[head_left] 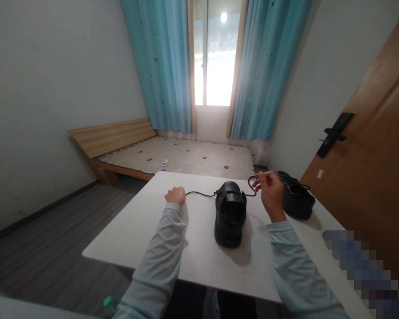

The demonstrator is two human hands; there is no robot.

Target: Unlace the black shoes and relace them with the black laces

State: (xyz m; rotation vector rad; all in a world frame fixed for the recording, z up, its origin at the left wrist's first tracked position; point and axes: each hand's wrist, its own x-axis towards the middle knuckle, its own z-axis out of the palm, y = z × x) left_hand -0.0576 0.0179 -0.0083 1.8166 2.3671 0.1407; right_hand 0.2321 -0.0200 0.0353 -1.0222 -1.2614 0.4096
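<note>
A black shoe (230, 230) stands upright on the white table, its heel toward me and its opening facing up. From its left side a black shoelace (199, 193) runs out to my left hand (175, 195), which is closed in a fist around that end. My right hand (269, 190) pinches the lace's other end, which curves in a loop between the fingers and the shoe's right side. Just beyond my right hand sits a second black shoe (299, 199), partly hidden by the hand. Its laces lie over its top.
The white table (146, 230) is in front of me. Behind it is a bed (193, 155) with a small white object (165, 163) on its mattress. Blue curtains (166, 66) flank a bright window. A wooden door (369, 133) stands at right; a green-capped item (110, 303) is low at left.
</note>
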